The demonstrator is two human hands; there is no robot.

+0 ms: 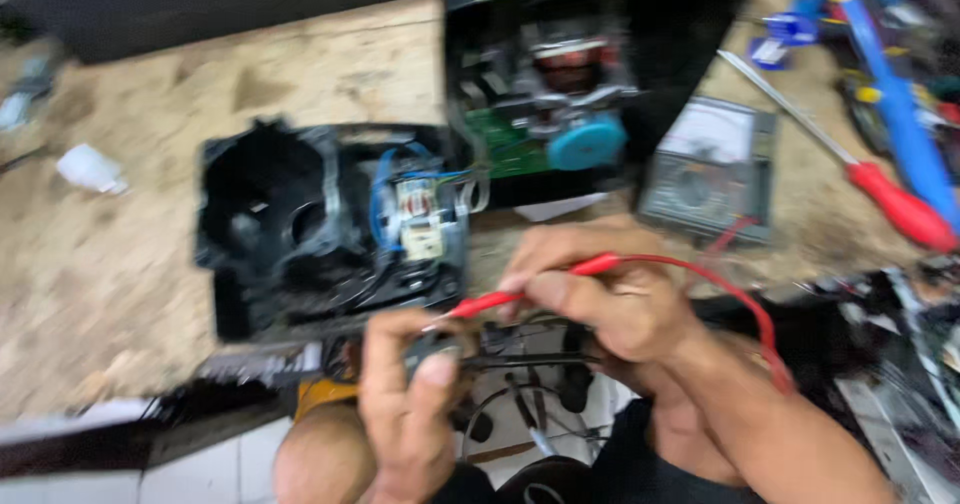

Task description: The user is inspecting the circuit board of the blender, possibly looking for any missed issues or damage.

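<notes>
Workbench (120, 284); red probe (530, 284) pointing left

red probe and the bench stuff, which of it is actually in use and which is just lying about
In use:
- red probe, pinched in the right hand
- small dark part, held in the left hand
- meter, the red lead runs toward it

Lying about:
- red-handled screwdriver
- blue tool
- opened black housing
- white scrap

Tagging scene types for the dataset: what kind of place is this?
Likely an appliance repair bench: an opened appliance with its motor exposed, an analogue multimeter with a red probe in the right hand, and a red-handled screwdriver on the worn wooden worktop.
</notes>
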